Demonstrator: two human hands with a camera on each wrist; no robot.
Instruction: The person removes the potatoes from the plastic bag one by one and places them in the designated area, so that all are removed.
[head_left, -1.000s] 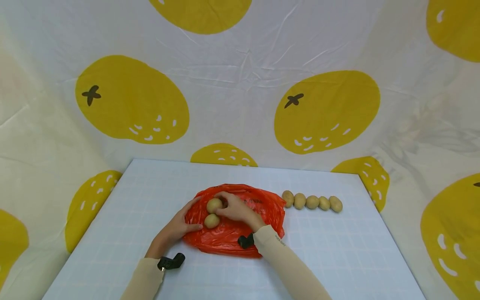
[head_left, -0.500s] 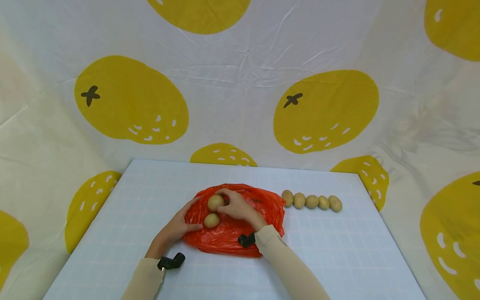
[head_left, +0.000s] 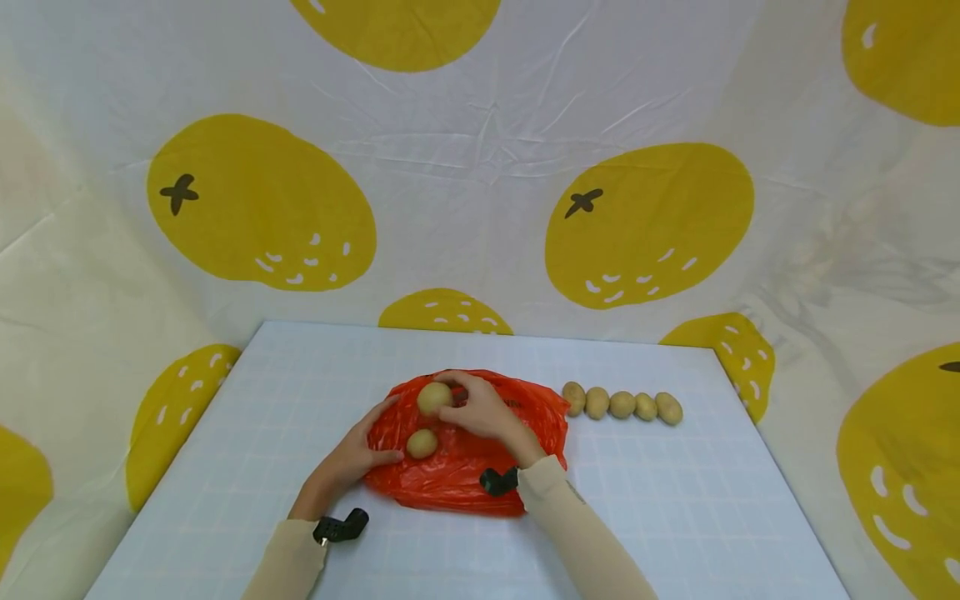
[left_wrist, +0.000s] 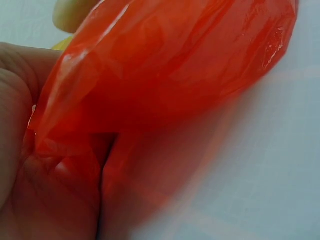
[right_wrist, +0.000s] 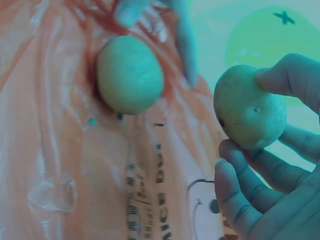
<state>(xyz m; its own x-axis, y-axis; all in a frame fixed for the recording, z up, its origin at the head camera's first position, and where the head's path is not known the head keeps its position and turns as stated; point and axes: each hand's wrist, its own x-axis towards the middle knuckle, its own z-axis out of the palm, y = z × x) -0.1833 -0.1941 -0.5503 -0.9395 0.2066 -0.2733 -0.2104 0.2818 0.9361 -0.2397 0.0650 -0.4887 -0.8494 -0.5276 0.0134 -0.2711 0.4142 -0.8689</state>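
My right hand pinches a potato between thumb and fingers, above a red plastic bag. In the right wrist view that potato shows a few small dark spots, and it is apart from a second potato lying on the bag. My left hand holds the bag's left end, its thumb stretched over the near side and its fingers along the far side. Close up in the left wrist view, the thin red film of the bag lies against the palm.
Several potatoes stand in a touching row at the bag's right, the first one at its edge. The table has a pale checked cover. Behind it hangs a white cloth printed with yellow fruit.
My right hand has moved the pinched potato slightly up and to the right, opening a gap from the second potato. My left hand and the row of potatoes have stayed put.
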